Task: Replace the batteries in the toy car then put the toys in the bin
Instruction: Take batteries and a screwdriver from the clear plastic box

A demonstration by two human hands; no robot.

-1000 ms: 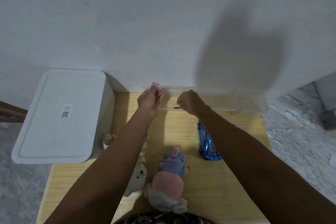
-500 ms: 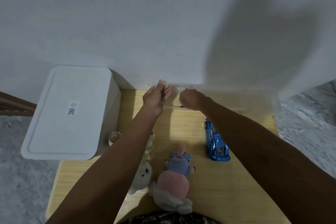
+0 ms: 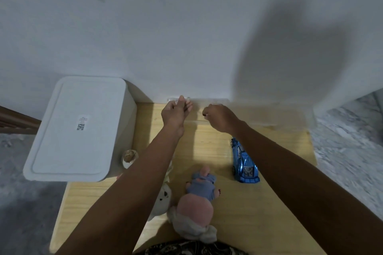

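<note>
Desk (image 3: 279,203) is carrying everything. White lidded bin (image 3: 76,128) is sitting at its left edge, not yet opened. Clear box (image 3: 259,114) is lying against the wall; left hand (image 3: 175,113), fingers curled on its rim, is probably steadying it while right hand (image 3: 219,117) is reaching in, fingers curled, contents unclear. Blue toy car (image 3: 244,161) is lying untouched nearby.

Both hands have moved a little farther from the body, toward the wall end of the table (image 3: 279,203). The left hand (image 3: 175,113) now has its fingers (image 3: 182,100) up at the rim of the clear box (image 3: 259,114) (hard to make out), and the right hand (image 3: 219,117) stays curled beside it.
</note>
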